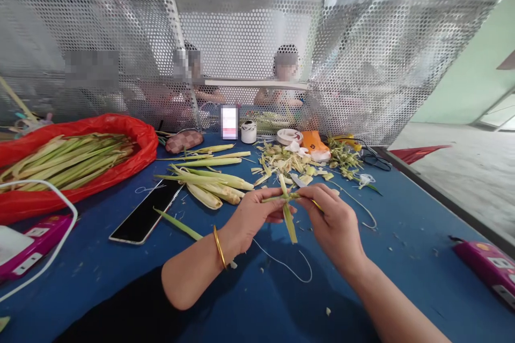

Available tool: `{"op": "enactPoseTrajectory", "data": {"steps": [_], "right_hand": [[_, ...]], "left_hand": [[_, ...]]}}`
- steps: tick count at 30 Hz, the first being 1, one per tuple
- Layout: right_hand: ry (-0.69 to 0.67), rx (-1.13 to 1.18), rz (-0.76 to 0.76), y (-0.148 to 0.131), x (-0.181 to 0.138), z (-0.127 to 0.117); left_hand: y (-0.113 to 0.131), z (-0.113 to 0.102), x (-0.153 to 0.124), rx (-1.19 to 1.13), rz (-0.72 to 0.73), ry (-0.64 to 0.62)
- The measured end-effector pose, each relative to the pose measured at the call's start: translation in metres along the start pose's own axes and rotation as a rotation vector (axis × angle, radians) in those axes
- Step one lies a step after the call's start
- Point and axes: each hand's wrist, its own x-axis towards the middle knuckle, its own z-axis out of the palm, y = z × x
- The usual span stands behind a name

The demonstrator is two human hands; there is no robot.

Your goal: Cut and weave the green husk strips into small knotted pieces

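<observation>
My left hand (257, 209), with a gold bangle at the wrist, is closed on pale green leaf strips (288, 221) that cross each other between thumb and fingers. One strip stands roughly upright; another runs sideways to my right hand (332, 217). Those right fingers pinch the sideways strip's end. A small knife, its pale blade (298, 180) pointing up and left, appears tucked in the same hand, with a bit of yellow showing under the fingers. Left of my hands lies a bunch of pale stalks with leaves (213, 185). A thin white thread (287, 268) lies below.
At left are a red bag (140, 158) of long leaves, a black phone (147, 214) and a purple power strip (38, 241). Behind are scraps (279, 158), a tape roll (288, 136) and a thread spool (248, 132). People sit beyond a perforated metal screen (249, 27). Another purple strip (486, 265) is right.
</observation>
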Motion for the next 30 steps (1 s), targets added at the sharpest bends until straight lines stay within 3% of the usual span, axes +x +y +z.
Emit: {"op": "enactPoseTrajectory", "data": {"steps": [12,21,30], "right_hand": [[-0.034,-0.221,-0.119,0.0023,-0.0005,-0.0034],[-0.041,-0.08,-0.043,0.0016,0.0001,-0.0032],[-0.063,-0.054,0.034,0.0008,0.002,-0.0041]], "left_hand": [[0.0011,-0.0035,0.0008,-0.031,-0.027,-0.054],[0.0016,-0.0043,0.0003,-0.103,-0.04,-0.084],[0.0014,0.0043,-0.0032,0.052,0.044,-0.005]]}}
